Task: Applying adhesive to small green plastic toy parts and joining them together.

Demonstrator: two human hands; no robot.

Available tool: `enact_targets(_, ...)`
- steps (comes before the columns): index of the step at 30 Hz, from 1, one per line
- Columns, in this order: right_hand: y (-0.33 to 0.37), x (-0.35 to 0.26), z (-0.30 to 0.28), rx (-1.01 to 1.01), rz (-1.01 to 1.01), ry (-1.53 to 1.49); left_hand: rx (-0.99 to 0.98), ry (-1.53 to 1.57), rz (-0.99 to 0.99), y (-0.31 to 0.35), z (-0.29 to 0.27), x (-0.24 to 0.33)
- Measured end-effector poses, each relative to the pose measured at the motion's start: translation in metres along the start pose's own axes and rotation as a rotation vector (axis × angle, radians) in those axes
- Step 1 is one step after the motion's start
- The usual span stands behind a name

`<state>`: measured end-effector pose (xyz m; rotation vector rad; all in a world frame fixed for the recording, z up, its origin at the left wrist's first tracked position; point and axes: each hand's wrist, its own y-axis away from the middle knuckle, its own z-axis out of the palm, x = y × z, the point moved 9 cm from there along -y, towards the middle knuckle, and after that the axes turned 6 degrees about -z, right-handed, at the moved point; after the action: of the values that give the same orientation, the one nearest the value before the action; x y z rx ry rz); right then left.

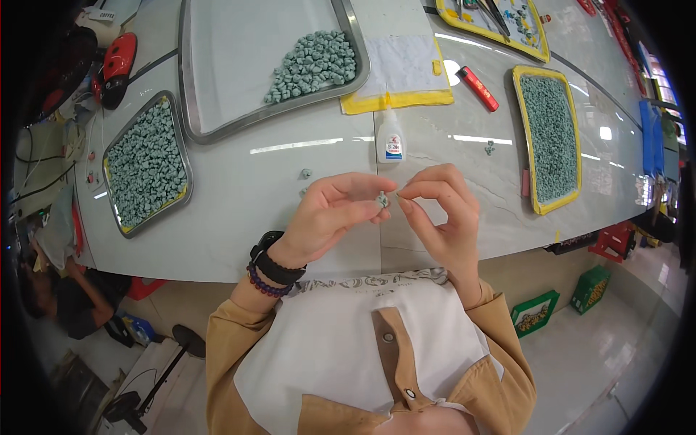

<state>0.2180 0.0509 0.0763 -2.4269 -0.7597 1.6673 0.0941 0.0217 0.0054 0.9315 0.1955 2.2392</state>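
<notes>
My left hand [319,217], with a black band and beads at its wrist, pinches a small grey-green piece [382,199] between thumb and fingers. Close beside it on the right is my right hand [453,206], its thumb and index fingertips pressed together; whatever lies between them is too small to make out. A white squeeze bottle [391,141] with a pointed tip stands just beyond both hands. Near my left fingers a loose grey-green piece [307,173] rests on the table, with another partly hidden by the hand. Farther right lie a few tiny pieces [489,148].
A metal tray [190,163] of grey-green pieces sits at left, and a large lined tray [239,125] holds a heap behind. A yellow-edged tray [580,138] of smaller bits is at right. Beyond are a red stick-shaped object [478,88], a yellow-taped sheet [399,65] and a tool tray [500,32].
</notes>
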Motion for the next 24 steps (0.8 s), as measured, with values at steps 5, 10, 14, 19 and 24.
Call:
enact_targets(5, -0.005, -0.011, 0.003, -0.022, -0.137, 0.205, 0.089, -0.167, -0.008, 0.003, 0.0, 0.003)
enact_targets(10, 0.0, -0.016, 0.005, 0.082, -0.207, 0.328, 0.058, -0.137, -0.045, 0.001, 0.0, -0.003)
enact_targets(14, 0.005, -0.018, 0.008, 0.148, -0.217, 0.389, 0.044, -0.08, -0.026, 0.0, -0.004, -0.004)
enact_targets(19, 0.006, -0.02, 0.005, 0.168, -0.22, 0.507, 0.029, -0.036, -0.036, -0.001, -0.007, -0.005)
enact_targets(24, 0.006, -0.018, 0.007, 0.111, -0.232, 0.516, 0.047, 0.029, -0.062, -0.002, -0.01, -0.009)
